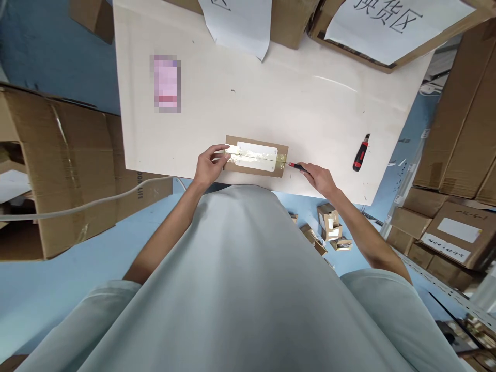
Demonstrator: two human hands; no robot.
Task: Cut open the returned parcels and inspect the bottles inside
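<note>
A small flat cardboard box (232,167) lies at the near edge of the white table, with a white label (256,150) and shiny clear tape across its top. A thin line runs lengthwise along the tape. My left hand (210,164) grips the box's left end, thumb and fingers at its edge. In my right hand (320,178) is a small knife (296,166) with a dark and red handle, its blade at the box's right end. Farther right on the table lies a red and black box cutter (361,154), apart from both hands.
A blurred pink item (166,83) is at the table's far left. Cardboard boxes with paper signs (382,28) line the back edge. A large open carton (77,170) stands left; stacked boxes (451,232) fill the right. Small boxes (328,222) lie on the floor. A pale cable (96,203) crosses left.
</note>
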